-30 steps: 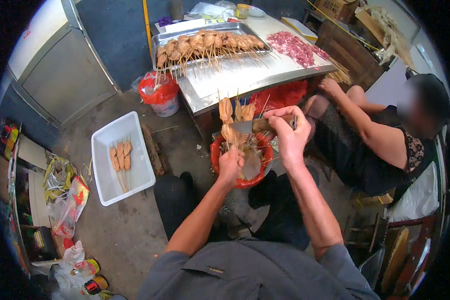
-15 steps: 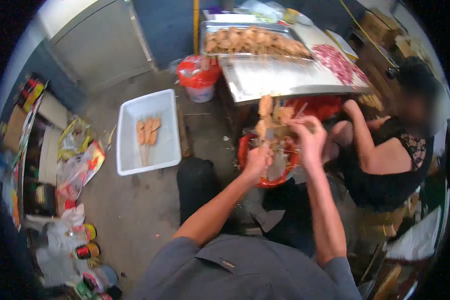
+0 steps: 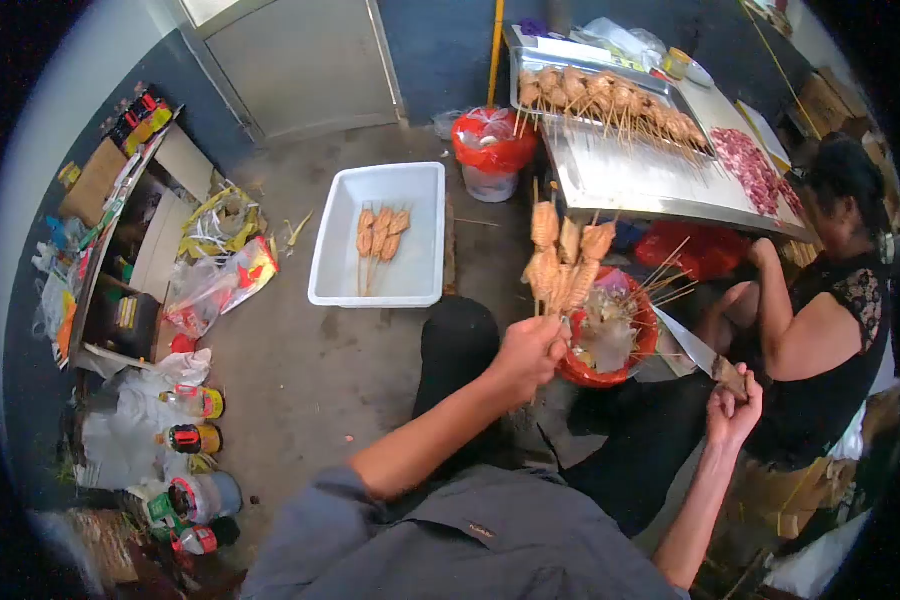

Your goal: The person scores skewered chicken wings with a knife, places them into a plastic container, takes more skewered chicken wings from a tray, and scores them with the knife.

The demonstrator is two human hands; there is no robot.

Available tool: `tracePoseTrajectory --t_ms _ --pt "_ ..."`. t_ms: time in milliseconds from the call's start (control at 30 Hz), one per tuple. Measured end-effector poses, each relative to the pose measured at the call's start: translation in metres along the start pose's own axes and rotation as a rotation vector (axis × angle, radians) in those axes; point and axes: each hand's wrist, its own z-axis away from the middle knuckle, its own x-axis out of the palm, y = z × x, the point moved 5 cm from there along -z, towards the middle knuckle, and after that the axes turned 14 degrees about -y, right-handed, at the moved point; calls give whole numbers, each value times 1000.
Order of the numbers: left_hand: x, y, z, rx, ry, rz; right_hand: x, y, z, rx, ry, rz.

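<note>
My left hand (image 3: pixel 528 352) is closed round the sticks of several meat skewers (image 3: pixel 568 262), which look like chicken wings and stand upright above the fist. Beside and partly behind them is a bucket lined with a red bag (image 3: pixel 644 350), with bare sticks (image 3: pixel 670 285) poking out on its right. Lower right, my right hand (image 3: pixel 734 408) grips the wooden handle of a knife (image 3: pixel 692 346); its broad blade points up and left, toward the bucket. On the floor to the left, a white plastic tub (image 3: pixel 427 288) holds several more skewers (image 3: pixel 381 236).
A metal table (image 3: pixel 610 178) bears a steel tray (image 3: pixel 518 88) heaped with skewers and a pile of raw meat (image 3: pixel 745 165). A seated person (image 3: pixel 820 310) is close on my right. A red-bagged bin (image 3: pixel 494 150) stands behind; shelving (image 3: pixel 120 250) and bottles (image 3: pixel 195 438) line the left.
My right hand has moved from beside the skewers down to the right, holding the knife. My left hand still holds the skewers upright. The view has turned left.
</note>
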Motion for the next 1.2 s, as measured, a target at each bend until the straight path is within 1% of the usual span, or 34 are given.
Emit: tracePoseTrajectory --t_ms 33,100,133,200,233,267,300,333,367,433,467,533,600,633,700,767,800,867,900,967,1000,1033,1100,1133,1200 --pt "-4 12 15 -22 27 10 -3 3 0 -2 -5 -29" --pt "-17 38 39 12 74 -9 -2 5 -4 -40 -9 -80" --pt "-24 51 50 16 182 -13 -1 7 -6 -29 0 -86" --pt "-38 81 71 55 169 -20 1 9 -8 -20 9 -91" --pt "-42 95 82 92 231 -29 3 10 -9 1 -19 -83" --pt "-54 109 90 99 240 -19 5 13 -11 23 -48 -75" --pt "-75 117 94 142 214 -4 4 14 -12 25 -50 -77" --pt "-91 127 98 150 259 -19 3 16 -13 44 -74 -80" --pt "-109 136 96 150 258 -22 2 17 -13 60 -97 -83" --pt "-162 148 87 143 443 -124 7 20 -12 62 -109 -74" --pt "-183 152 79 144 442 -125 10 21 -12 68 -123 -65" --pt "-227 151 61 64 511 -76 9 23 -11 62 -91 -59" --pt "-274 143 35 31 509 -52 10 23 -9 56 -61 -51" --pt "-283 143 26 -5 509 -28 11 23 -8 56 -35 -39" --pt "-301 143 8 -31 475 -34 16 24 -3 57 -3 -22" --pt "-323 137 -17 -95 382 -54 26 23 0 51 -34 121" --pt "-335 133 -26 -104 379 -52 28 24 -2 52 -82 117" --pt "-355 121 -42 -190 295 65 25 22 0 51 -103 158" --pt "-360 113 -49 -195 291 67 25 21 0 50 -131 194" --pt "-376 93 -53 -211 433 61 28 21 2 37 -107 228" --pt "-385 87 -55 -200 503 -41 28 20 3 37 -97 265" --pt "-391 81 -58 -205 503 -39 29 19 4 36 -89 300" --pt "-396 90 -56 -172 681 -427 30 19 6 39 -71 311" --pt "-390 93 -51 -173 683 -431 30 19 6 39 -56 320" --pt "-367 126 -35 -278 834 -1317 29 19 7 26 -40 332"
